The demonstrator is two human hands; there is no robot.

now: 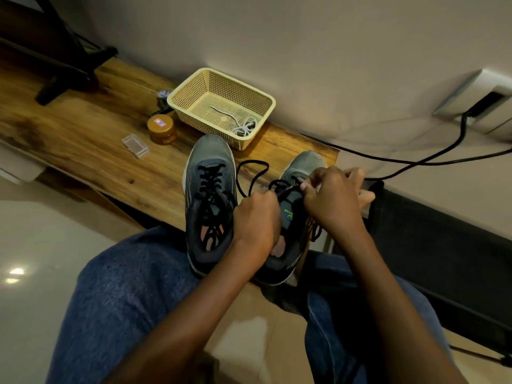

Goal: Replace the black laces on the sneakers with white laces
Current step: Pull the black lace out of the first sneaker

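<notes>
Hidden under both hands: most of the right sneaker (pixel 291 217), only its grey toe, tongue with green lettering and heel rim showing. Left hand (pixel 256 217) clenched around the black lace (pixel 250 176) at the tongue, fingertips out of sight. Right hand (pixel 331 198) pinching the same lace just beyond the left, over the upper eyelets; exact strand under the fingers hard to make out. Loose loop of that lace lying on the tabletop (pixel 83 134) ahead of the left hand. Just left of the left hand, touching the wrist: the left sneaker (pixel 209 189), still fully laced in black, heel resting on a denim-clad knee. Farther ahead of the hands, beyond the toes: a cream mesh basket (pixel 191 90) holding a bundle of white laces (pixel 243 127) in its near corner. Left of the basket: an amber jar (pixel 162 128), a clear plastic box (pixel 135 145), and a small item partly cut off behind the basket rim, not identifiable.
</notes>
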